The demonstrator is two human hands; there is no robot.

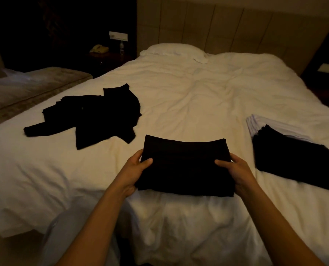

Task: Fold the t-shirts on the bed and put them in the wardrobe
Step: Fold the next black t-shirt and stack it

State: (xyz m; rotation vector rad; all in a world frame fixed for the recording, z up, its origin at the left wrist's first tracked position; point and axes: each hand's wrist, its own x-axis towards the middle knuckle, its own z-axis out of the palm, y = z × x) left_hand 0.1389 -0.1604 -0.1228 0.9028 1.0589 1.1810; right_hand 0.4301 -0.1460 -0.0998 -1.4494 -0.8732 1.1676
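Observation:
A folded black t-shirt (pixel 184 167) lies near the foot of the white bed (pixel 198 93). My left hand (pixel 135 171) grips its left edge, thumb on top and fingers underneath. My right hand (pixel 236 173) grips its right edge the same way. An unfolded heap of black t-shirts (pixel 94 114) lies crumpled on the bed's left side. On the right side sits a stack of folded clothes, a black one (pixel 294 162) over white ones (pixel 265 125).
A white pillow (pixel 175 50) lies against the padded headboard (pixel 227 25). A dark nightstand with a phone (pixel 99 48) stands at the back left, and a second bed (pixel 25 87) at the left. The wardrobe is not visible.

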